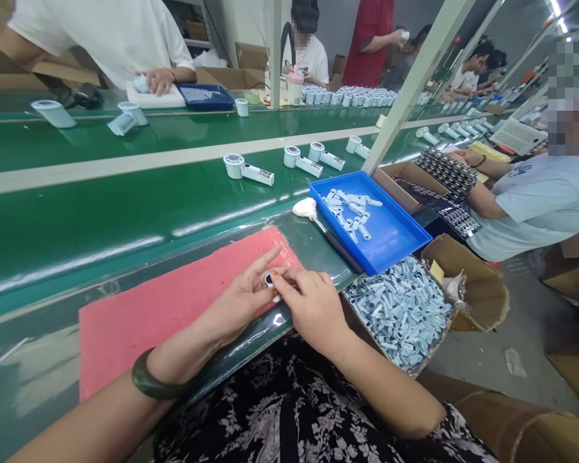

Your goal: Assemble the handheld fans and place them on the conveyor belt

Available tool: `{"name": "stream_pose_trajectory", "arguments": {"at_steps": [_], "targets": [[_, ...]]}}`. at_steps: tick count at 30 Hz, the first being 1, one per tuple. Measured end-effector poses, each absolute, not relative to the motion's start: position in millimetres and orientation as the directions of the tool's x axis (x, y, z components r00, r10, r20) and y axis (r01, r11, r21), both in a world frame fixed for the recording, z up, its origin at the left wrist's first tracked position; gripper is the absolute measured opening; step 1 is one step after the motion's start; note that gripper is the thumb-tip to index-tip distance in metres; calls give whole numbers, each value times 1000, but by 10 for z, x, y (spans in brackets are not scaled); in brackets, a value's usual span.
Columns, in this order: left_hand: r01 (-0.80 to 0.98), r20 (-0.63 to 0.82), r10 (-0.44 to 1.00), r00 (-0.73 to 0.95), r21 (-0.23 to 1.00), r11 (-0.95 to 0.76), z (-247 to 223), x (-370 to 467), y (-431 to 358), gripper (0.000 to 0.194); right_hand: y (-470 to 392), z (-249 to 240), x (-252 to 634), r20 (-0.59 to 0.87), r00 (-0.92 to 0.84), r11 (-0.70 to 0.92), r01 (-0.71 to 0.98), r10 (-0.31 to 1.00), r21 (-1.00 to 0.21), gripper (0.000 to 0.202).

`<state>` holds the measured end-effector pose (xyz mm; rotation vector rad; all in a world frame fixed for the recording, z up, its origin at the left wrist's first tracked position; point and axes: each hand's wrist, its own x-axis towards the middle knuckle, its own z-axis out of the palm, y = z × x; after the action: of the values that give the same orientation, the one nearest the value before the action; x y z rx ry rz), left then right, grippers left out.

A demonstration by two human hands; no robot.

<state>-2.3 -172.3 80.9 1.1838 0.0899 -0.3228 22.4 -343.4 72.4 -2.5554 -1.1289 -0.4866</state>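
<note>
Piece [269, 279], small and pale with 1 dark spot, is sitting between your left hand [245, 289] and right hand [313, 302], by the right end of the pink mat [174, 299]. Both are pinching it. It is likely feeling light, hard and a bit slippery, so grip its sides. The surface [313, 243] is ending close to you; bare mat is lying open leftward.

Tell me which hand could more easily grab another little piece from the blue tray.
Probably the right hand: it is nearer the blue tray. The left hand is farther off, over the pink mat. Both hold one small piece.
</note>
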Motion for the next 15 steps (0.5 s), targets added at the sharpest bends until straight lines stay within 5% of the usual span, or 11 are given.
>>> {"name": "stream_pose_trajectory", "arguments": {"at_steps": [3, 8, 11, 15], "targets": [[297, -239, -198, 951, 884, 360, 796, 3, -1730, 86, -3417, 705, 217, 392, 617, -627, 770, 682, -120, 40], [230, -223, -77, 972, 827, 513, 870, 45, -1670, 88, -3285, 740, 267, 435, 723, -522, 690, 537, -502, 48], [172, -204, 6, 979, 841, 514, 896, -49, -1584, 86, -3044, 749, 295, 481, 716, -446, 694, 506, -565, 42], [14, -17, 34, 999, 996, 93, 807, -238, -1174, 81, -2713, 619, 380, 457, 686, -379, 709, 566, -595, 29]]}}
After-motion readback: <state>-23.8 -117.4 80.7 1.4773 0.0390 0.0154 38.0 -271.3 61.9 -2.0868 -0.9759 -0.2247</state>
